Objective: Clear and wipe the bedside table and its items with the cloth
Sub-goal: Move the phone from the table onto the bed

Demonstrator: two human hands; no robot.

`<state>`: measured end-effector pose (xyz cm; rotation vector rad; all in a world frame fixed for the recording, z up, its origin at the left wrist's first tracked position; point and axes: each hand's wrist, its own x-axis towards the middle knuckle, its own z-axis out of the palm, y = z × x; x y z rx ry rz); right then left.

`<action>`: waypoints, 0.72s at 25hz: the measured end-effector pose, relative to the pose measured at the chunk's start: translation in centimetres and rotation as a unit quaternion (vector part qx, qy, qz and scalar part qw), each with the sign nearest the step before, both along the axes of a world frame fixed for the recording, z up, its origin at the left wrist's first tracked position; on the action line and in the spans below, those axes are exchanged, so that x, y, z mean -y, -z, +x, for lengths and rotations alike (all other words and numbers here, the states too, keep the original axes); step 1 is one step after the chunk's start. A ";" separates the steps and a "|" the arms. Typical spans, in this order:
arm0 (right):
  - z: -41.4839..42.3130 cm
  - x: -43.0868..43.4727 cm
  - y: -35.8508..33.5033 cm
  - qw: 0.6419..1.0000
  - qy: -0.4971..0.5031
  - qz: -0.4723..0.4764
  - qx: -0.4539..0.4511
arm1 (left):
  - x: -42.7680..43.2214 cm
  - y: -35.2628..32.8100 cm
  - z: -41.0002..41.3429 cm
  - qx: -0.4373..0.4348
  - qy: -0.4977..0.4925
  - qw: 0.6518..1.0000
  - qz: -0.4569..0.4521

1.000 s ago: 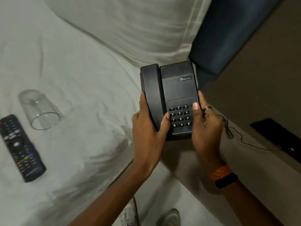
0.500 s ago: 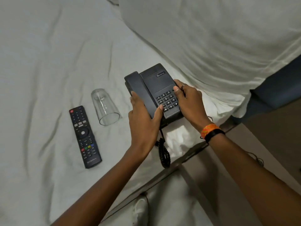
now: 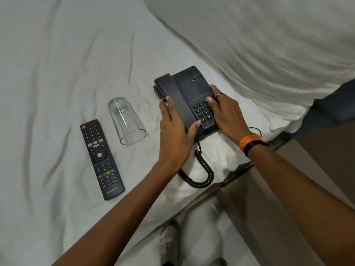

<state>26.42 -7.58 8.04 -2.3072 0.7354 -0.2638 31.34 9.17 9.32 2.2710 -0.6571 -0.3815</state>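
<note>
A white bed (image 3: 48, 64) carries everything, with a pillow (image 3: 259, 35) at its far right corner. The black phone (image 3: 184, 89) sits near the bed's near right edge just beside the pillow, and both hands grip it: the left hand (image 3: 172, 135) has its fingers (image 3: 165, 110) curled round the handset side, the right hand (image 3: 226, 112) clasps the keypad side. Left of the phone a remote (image 3: 101, 160) lies flat and a glass (image 3: 126, 120) lies on its side between the two.

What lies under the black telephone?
The white bedsheet lies under the telephone, which the left hand and right hand hold. The patch directly beneath is covered by its body.
</note>
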 end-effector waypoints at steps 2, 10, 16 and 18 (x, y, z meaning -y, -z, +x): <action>-1.2 -0.5 -0.7 0.997 0.002 -0.066 -0.034 | 0.2 -1.0 -0.6 0.067 0.016 0.998 0.011; -11.9 -2.6 -0.5 0.980 0.090 -0.178 0.026 | 3.3 -2.2 -9.0 0.146 0.217 0.965 -0.035; -27.3 -4.1 4.1 0.950 0.254 -0.152 -0.098 | 4.7 4.6 -19.1 0.157 0.420 0.894 0.007; -32.9 -5.9 6.3 0.933 0.293 -0.150 -0.146 | 4.0 7.2 -22.4 0.163 0.479 0.862 0.036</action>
